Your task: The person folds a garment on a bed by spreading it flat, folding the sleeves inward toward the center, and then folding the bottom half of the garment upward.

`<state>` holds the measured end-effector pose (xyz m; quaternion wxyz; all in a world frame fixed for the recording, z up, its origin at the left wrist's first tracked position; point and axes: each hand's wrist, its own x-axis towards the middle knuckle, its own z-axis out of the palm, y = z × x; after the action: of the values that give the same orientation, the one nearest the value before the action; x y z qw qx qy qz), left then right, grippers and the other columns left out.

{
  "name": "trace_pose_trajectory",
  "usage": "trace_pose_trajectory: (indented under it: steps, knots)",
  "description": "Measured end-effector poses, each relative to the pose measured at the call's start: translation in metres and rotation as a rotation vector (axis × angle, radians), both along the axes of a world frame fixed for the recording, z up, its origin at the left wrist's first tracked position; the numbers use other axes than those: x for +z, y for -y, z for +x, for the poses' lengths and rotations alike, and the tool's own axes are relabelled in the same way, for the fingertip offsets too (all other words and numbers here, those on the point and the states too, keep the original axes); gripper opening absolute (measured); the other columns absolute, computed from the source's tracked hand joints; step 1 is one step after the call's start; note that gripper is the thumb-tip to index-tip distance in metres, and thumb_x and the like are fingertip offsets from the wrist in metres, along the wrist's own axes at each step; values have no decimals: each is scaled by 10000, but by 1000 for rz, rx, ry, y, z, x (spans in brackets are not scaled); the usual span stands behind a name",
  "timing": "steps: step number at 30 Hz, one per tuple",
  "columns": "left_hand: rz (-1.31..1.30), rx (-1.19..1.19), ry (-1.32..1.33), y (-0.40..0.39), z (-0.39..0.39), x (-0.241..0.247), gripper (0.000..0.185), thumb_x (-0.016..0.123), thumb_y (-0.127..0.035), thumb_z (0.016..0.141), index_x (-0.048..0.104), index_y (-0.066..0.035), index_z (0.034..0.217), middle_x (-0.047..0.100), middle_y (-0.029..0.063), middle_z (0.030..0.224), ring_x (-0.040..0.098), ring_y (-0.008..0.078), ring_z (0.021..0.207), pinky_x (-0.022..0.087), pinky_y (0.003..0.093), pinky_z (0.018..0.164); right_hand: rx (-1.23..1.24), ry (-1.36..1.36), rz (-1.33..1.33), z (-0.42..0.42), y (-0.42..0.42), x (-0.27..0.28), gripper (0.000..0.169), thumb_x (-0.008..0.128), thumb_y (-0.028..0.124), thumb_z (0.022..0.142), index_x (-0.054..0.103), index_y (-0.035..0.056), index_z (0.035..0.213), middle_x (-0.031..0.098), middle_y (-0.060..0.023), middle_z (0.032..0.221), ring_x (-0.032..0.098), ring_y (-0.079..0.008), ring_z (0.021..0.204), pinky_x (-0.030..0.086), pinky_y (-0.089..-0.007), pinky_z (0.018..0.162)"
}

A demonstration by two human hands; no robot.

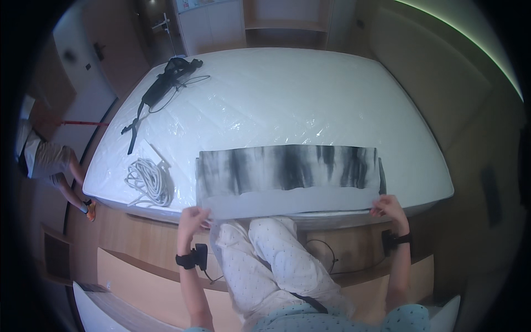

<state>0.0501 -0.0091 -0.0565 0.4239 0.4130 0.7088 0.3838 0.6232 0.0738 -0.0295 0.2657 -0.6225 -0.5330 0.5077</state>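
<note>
A folded fabric point(286, 168) with grey, black and white streaks lies across the near edge of a mattress point(290, 99) wrapped in clear plastic. Its front strip is plain pale grey and hangs towards my knees. My left hand point(194, 220) pinches the strip's left corner between thumb and fingers. At the right corner my right hand point(386, 208) has its fingers curled against the cloth's edge; whether they grip it I cannot tell. Both wrists wear black straps with small devices.
A coiled white cable point(149, 182) and a black strapped pouch point(159, 87) with a thin cord lie on the mattress's left side. A person point(49, 159) stands beyond its left edge, near a red pole point(85, 123). Light wooden panels point(145, 282) stand behind me.
</note>
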Motion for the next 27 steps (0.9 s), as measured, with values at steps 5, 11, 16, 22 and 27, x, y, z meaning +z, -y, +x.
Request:
trace_pose_trajectory:
  steps: [5,11,16,22,27]
  knots:
    - [388,205,11,-37,-20,66,225,615,-240,836,616,-19,799,571,16,642,580,104,529,421,208,471,-237,-133,436,2,-43,39,223,559,264,883,561,63,785,624,-44,770,629,-128,688,440,-220,536]
    - [389,238,-41,-28,-38,12,217,623,-190,827,584,3,736,560,31,565,523,83,455,392,207,418,-362,-82,440,23,-23,6,216,598,247,864,565,62,758,568,-10,638,566,-91,555,403,-211,467]
    - [189,271,-68,-7,-20,-30,276,622,-203,827,509,-25,650,518,27,520,513,92,420,377,214,390,-281,30,279,41,-10,-49,249,643,211,835,557,37,680,515,-5,532,464,-67,407,339,-207,369]
    - [322,237,-80,-7,-32,-22,293,618,-198,846,464,-54,644,468,-12,508,455,65,392,345,200,369,-426,5,438,25,-14,-43,242,636,200,837,558,25,689,520,1,539,480,-63,437,349,-208,395]
    - [194,221,-3,-6,-22,-36,289,616,-224,850,481,-55,658,475,-10,516,471,69,394,349,196,359,-368,154,448,31,-13,-67,202,672,180,779,590,2,729,553,-12,596,520,-89,529,407,-231,487]
